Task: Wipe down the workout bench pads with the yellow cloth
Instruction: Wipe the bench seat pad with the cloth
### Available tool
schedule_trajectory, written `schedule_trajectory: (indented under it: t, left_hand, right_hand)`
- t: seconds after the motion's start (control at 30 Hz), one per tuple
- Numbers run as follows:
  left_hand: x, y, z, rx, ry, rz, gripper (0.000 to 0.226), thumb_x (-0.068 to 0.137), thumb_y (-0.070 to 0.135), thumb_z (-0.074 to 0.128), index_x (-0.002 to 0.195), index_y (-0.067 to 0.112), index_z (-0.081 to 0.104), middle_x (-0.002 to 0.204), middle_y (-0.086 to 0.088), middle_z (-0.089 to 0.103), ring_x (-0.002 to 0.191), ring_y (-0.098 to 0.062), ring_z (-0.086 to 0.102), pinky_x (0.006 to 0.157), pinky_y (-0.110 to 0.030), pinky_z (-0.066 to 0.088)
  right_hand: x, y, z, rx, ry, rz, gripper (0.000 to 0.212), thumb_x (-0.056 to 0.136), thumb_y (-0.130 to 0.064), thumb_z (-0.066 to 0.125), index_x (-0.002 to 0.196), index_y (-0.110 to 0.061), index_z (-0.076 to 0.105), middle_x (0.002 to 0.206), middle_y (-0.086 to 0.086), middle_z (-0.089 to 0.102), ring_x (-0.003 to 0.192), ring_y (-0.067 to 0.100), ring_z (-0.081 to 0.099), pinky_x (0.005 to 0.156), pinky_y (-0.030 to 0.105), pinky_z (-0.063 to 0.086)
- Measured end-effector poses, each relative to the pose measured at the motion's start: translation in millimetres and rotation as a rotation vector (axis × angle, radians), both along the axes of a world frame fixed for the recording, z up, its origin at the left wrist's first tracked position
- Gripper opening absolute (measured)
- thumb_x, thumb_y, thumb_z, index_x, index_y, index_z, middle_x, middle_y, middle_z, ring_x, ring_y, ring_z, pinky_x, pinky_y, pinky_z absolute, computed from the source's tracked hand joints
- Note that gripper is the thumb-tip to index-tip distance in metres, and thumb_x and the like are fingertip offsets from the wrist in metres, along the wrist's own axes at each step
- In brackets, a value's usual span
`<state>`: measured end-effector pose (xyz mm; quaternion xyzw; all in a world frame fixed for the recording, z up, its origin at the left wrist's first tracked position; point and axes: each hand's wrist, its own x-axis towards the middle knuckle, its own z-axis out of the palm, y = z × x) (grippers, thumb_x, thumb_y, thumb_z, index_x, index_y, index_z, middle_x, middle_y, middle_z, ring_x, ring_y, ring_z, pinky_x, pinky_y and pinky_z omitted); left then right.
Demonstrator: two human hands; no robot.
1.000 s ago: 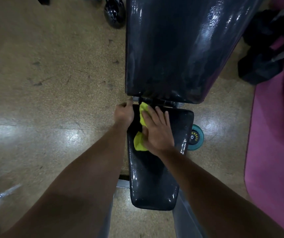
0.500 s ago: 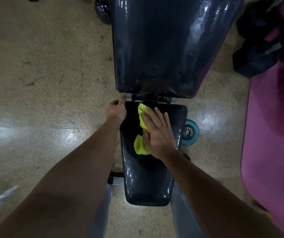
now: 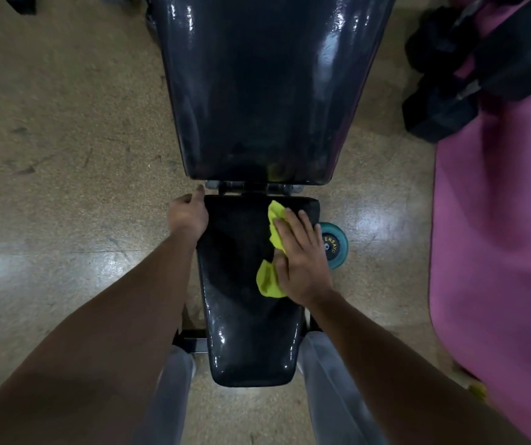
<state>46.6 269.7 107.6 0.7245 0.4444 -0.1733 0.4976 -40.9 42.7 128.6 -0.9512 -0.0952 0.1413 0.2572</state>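
Two bare forearms reach forward, one hand flat and one hooked over an edge

The right hand (image 3: 299, 255), at about 3 o'clock of the view's centre, lies palm down with its fingers straight and slightly spread toward 11 o'clock, pressing flat on the crumpled yellow cloth (image 3: 272, 248); its forearm runs back toward 5 o'clock. The left hand (image 3: 188, 216), at about 9 o'clock, rests its knuckles-up palm on the left edge of the glossy black seat pad (image 3: 241, 303), fingers loosely curled, forefinger toward 12 o'clock, its forearm sloping down toward 7 o'clock
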Motion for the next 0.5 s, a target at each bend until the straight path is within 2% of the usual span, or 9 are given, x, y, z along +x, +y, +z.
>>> schedule_trajectory:
  t: [0.07, 0.17, 0.23, 0.3, 0.4, 0.5]
  left_hand:
    - [-1, -3, -2, 0.025, -0.006, 0.01, 0.044, 0.109, 0.047, 0.052, 0.084, 0.013, 0.064, 0.079, -0.002, 0.061, 0.073, -0.017, 0.058, 0.088, -0.036, 0.05]
    - [-2, -7, -3, 0.077, -0.012, 0.002, 0.044, 0.11, 0.045, 0.05, 0.092, 0.007, 0.064, 0.074, -0.001, 0.056, 0.066, -0.013, 0.052, 0.072, -0.03, 0.042]
    - [-3, -8, -2, 0.097, -0.004, -0.014, 0.044, 0.11, 0.045, 0.05, 0.095, 0.007, 0.064, 0.073, -0.001, 0.053, 0.065, -0.013, 0.049, 0.067, -0.029, 0.039]
    - [-3, -7, -1, 0.092, 0.008, -0.02, 0.047, 0.11, 0.048, 0.049, 0.097, 0.007, 0.065, 0.075, 0.0, 0.055, 0.071, -0.019, 0.053, 0.078, -0.031, 0.038]
    - [-7, -8, 0, 0.058, 0.014, -0.012, 0.05, 0.109, 0.054, 0.049, 0.098, 0.009, 0.067, 0.082, -0.001, 0.06, 0.093, -0.026, 0.06, 0.087, -0.034, 0.041]
    - [-13, -6, 0, 0.004, 0.015, 0.015, 0.056, 0.105, 0.065, 0.046, 0.106, 0.014, 0.07, 0.106, -0.006, 0.069, 0.107, -0.028, 0.063, 0.104, -0.041, 0.049]
  right_hand:
    - [12, -9, -4, -0.008, 0.034, -0.112, 0.061, 0.097, -0.033, 0.035, 0.155, -0.016, 0.036, 0.167, 0.005, 0.023, 0.157, 0.03, 0.011, 0.124, 0.06, 0.019]
    - [30, -3, -7, 0.004, 0.044, -0.237, 0.06, 0.097, -0.035, 0.035, 0.152, -0.012, 0.041, 0.162, 0.01, 0.031, 0.152, 0.038, 0.019, 0.119, 0.063, 0.026]
    - [25, 7, -7, 0.012, 0.04, -0.257, 0.061, 0.096, -0.036, 0.035, 0.152, -0.012, 0.04, 0.163, 0.011, 0.03, 0.153, 0.04, 0.016, 0.121, 0.064, 0.022]
    - [6, 9, -6, 0.012, 0.035, -0.19, 0.061, 0.098, -0.035, 0.036, 0.155, -0.014, 0.036, 0.167, 0.007, 0.023, 0.156, 0.037, 0.008, 0.123, 0.062, 0.016]
    - [-10, -12, -8, 0.046, 0.044, -0.124, 0.062, 0.1, -0.034, 0.034, 0.159, -0.016, 0.028, 0.17, 0.005, 0.013, 0.157, 0.033, 0.003, 0.123, 0.059, 0.02]
    - [9, -21, -10, 0.044, 0.118, -0.221, 0.065, 0.101, -0.037, 0.033, 0.161, -0.015, 0.021, 0.171, 0.005, 0.004, 0.157, 0.033, -0.002, 0.126, 0.055, 0.017]
